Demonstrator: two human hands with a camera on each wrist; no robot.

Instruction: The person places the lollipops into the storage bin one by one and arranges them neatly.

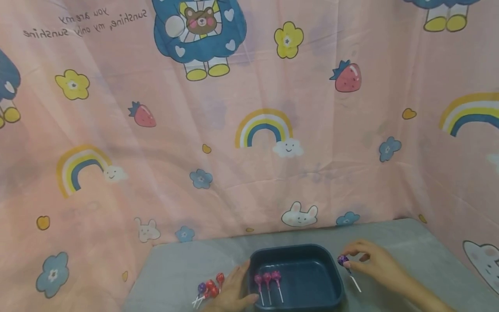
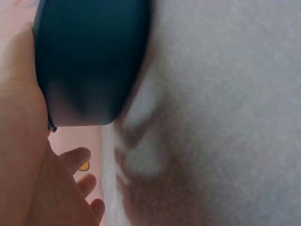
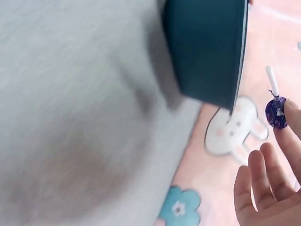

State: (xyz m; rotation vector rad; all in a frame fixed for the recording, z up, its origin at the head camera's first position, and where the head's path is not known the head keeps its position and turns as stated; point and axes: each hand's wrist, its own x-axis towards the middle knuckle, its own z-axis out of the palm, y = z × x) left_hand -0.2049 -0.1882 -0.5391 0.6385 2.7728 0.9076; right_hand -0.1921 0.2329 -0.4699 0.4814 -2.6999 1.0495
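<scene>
Between the thumb and forefinger of my right hand (image 1: 376, 262), a purple-wrapped lollipop (image 1: 343, 260) is pinched by its candy head, white stick angling downward. The right wrist view shows that lollipop (image 3: 276, 113) held just off the right side of a dark blue rectangular box (image 1: 339, 277). My left hand (image 1: 233, 290) rests against the box's left wall, thumb at the rim and other fingers extended. Inside the box, at its left, three pink lollipops (image 1: 267, 277) lie side by side, sticks toward me.
Left of my left hand lies a small pile of red lollipops (image 1: 211, 287) and a purple lollipop (image 1: 201, 287), partly covered by that hand. The grey tabletop (image 1: 175, 260) meets a pink printed cloth (image 1: 241, 195) hanging behind and at the sides.
</scene>
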